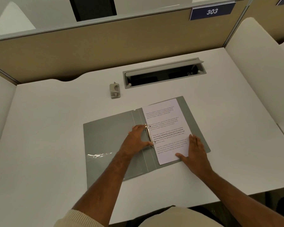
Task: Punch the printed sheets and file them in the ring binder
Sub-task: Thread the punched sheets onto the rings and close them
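Ring binder [108, 145] open flat near the desk's front edge, printed sheets [167, 128] on its right half, left margin at the ring mechanism [148, 134]. Left hand [138, 138] curled around the rings — thumb at the near ring, fingers at the far one. Right hand [196, 149] flat, fingers straight, pressing the sheets' near right corner. Paper judged light, limp, prone to sliding and to tearing at the punched holes — best steadied flat. Binder covers stiff. Hole punch [114, 90] well apart toward the back edge, beside the cable tray [164, 74]. Open desk [47, 128] to the left.
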